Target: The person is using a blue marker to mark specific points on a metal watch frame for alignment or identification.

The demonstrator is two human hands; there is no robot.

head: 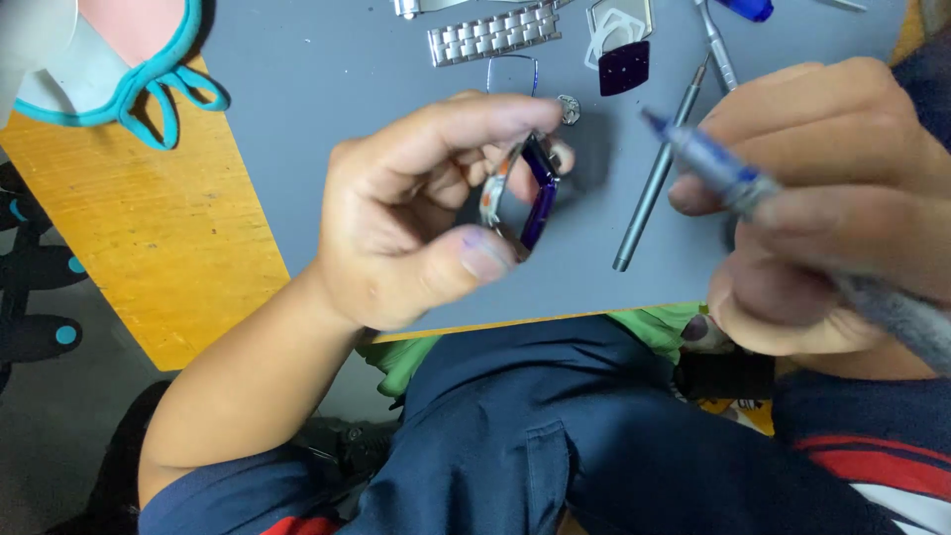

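My left hand (416, 213) pinches a small watch case (530, 188) with a dark blue rim, holding it on edge above the grey mat (317, 89). My right hand (822, 198) grips a thin blue-tipped tool (713, 163) like a pen, its point aimed left toward the watch case but a short way off it. Both hands are close to the camera and blurred.
On the mat lie a metal watch bracelet (492, 36), a small round part (568, 108), a dark blue crystal piece (624, 67), a grey rod tool (654, 183) and tweezers (717, 45). The mat rests on an orange wooden board (149, 228). A teal-trimmed cloth (109, 59) lies top left.
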